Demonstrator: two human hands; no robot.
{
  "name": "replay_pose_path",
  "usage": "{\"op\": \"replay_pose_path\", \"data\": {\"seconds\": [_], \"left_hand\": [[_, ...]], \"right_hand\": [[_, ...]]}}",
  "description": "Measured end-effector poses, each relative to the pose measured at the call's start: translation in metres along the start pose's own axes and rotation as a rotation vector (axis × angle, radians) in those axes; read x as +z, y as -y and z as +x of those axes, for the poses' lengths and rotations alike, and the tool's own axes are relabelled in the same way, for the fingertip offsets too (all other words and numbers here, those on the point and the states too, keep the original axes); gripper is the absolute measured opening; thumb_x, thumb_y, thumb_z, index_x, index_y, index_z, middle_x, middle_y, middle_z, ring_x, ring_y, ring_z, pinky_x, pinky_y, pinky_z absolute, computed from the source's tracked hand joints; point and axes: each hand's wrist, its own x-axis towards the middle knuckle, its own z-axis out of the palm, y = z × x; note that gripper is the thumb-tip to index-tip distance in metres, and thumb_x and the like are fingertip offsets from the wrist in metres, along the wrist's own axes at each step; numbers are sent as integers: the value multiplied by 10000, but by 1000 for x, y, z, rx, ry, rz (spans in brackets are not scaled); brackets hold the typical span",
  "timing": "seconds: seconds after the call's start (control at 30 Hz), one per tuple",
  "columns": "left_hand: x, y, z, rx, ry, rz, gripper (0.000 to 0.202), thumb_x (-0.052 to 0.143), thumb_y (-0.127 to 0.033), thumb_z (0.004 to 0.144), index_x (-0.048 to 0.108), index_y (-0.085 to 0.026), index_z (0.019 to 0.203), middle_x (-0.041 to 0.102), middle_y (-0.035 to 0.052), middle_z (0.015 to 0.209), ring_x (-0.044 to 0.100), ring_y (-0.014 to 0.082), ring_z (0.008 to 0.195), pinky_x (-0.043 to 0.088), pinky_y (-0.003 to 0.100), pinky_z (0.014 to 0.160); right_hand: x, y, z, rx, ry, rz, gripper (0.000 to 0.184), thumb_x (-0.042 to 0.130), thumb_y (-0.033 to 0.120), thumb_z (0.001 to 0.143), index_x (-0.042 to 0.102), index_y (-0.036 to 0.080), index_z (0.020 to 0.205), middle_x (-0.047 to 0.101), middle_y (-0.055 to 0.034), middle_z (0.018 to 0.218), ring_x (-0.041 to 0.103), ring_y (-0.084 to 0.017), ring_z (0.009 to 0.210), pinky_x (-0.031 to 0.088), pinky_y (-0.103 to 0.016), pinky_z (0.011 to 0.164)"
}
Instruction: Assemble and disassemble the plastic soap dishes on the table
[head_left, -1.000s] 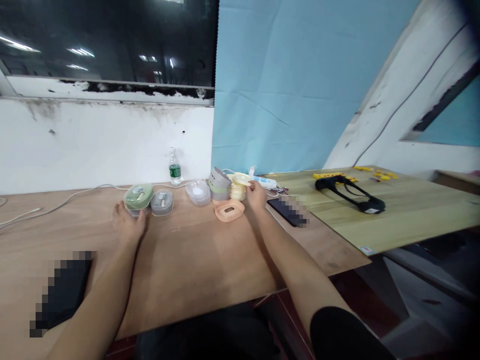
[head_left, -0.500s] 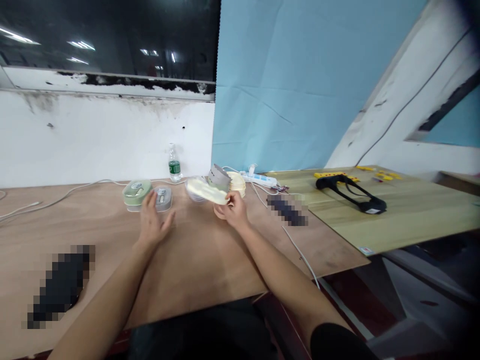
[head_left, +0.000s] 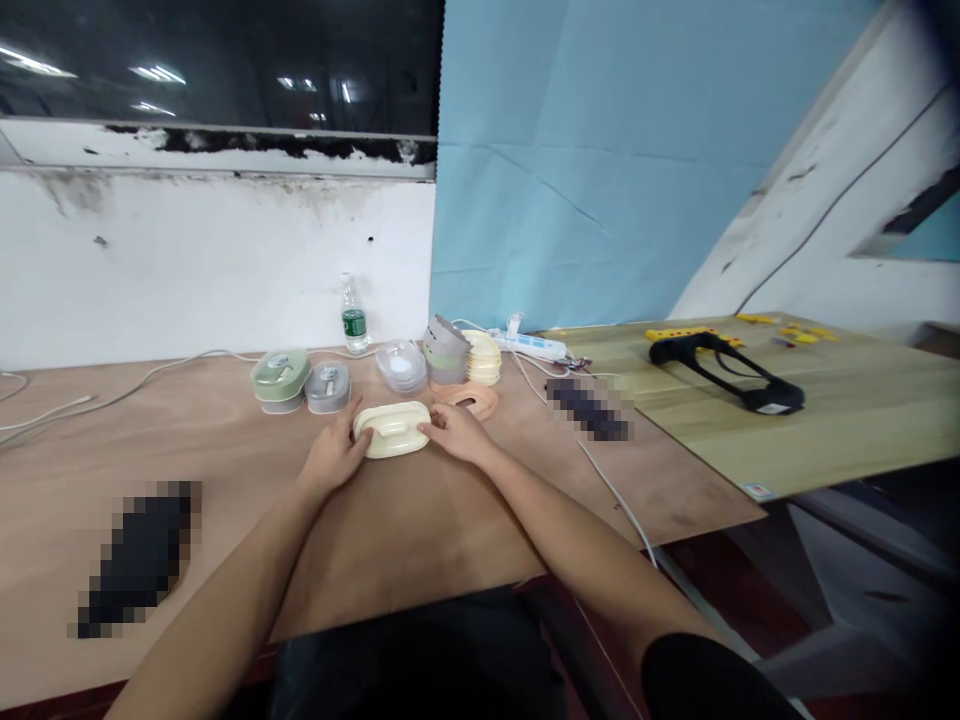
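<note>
A cream oval plastic lid [head_left: 393,430] with a raised middle is low over the table in front of me. My left hand [head_left: 336,446] grips its left end, thumb on top. At its right end, the thumb and fingers of my right hand [head_left: 457,432] pinch the rim. Just behind my right hand lies a flat orange piece [head_left: 480,400] with a slot in it. Clear round dishes [head_left: 401,367], a stack of grey and green bands [head_left: 444,350] and a stack of cream pieces [head_left: 484,358] stand beyond the lid.
Left of the dishes are a green lidded box [head_left: 280,375] and a grey one [head_left: 328,387]. A water bottle [head_left: 353,318] stands by the wall. Behind the stacks lies a power strip [head_left: 534,346]. A black frame [head_left: 731,375] rests on the right-hand table [head_left: 847,430].
The cream lid has come down and toward me, away from the stacks, in my right hand. My left hand has moved right and taken its other end.
</note>
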Motion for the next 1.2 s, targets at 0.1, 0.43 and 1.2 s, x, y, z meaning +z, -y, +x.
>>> {"op": "replay_pose_path", "data": {"seconds": [0.1,0.43,1.2], "left_hand": [[3,6,2,32,84,1,544,385,-438,892,405,-189,1376,614,105,1217,603,273,1038,461,396,890],[7,14,5,-4,201,223,463,409,-323,854,493,-183,1287,530,133,1231,568,265,1075,450,379,897],[2,-2,0,89,-81,-94,653,464,-470,874,291,-174,1430,503,132,1348,489,269,1217,387,408,1008]], "right_hand": [[-5,-2,0,19,-45,-66,341,585,496,805,652,209,977,631,-9,731,544,-141,667,343,-239,594],[-23,-17,4,7,-220,-186,319,645,400,771,642,224,1037,659,-30,898,571,-158,805,398,-260,693],[9,19,-21,-221,-281,359,334,380,541,895,487,228,850,545,-15,698,515,-159,627,427,-288,599]]}}
